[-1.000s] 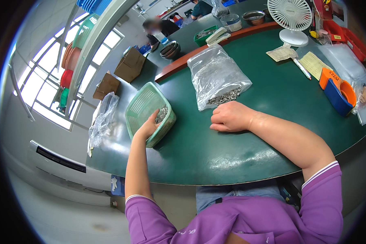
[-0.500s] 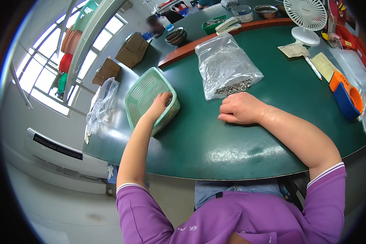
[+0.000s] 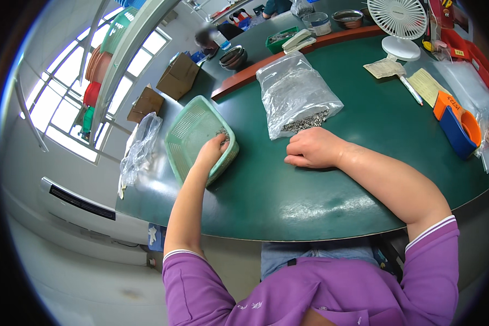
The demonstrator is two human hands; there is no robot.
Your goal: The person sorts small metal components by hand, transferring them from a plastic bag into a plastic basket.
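Note:
My left hand [image 3: 212, 151] reaches into a light green perforated plastic basket [image 3: 187, 124] at the left of the table. Its fingers are curled together beside some small metal parts [image 3: 221, 133] near the right wall. The fingertips are hidden. Resting on the tabletop in the middle, my right hand [image 3: 311, 149] is closed with its fingers folded under; whatever lies inside them cannot be seen. Just beyond it is a clear plastic bag [image 3: 296, 81], with many small silvery cylindrical metal pieces [image 3: 308, 120] gathered at its near end.
A white fan [image 3: 401, 48], paper slips [image 3: 428, 87], a pen [image 3: 411, 90] and an orange and blue holder [image 3: 457, 127] occupy the right side. A red-brown ledge [image 3: 331, 39] borders the green table [image 3: 266, 201]. Crumpled plastic [image 3: 141, 149] and cardboard boxes [image 3: 178, 76] lie left.
The view has shifted slightly. Inside the basket, my left hand's fingers have drawn back a little and more metal parts show beyond them. My right hand stays by the bag.

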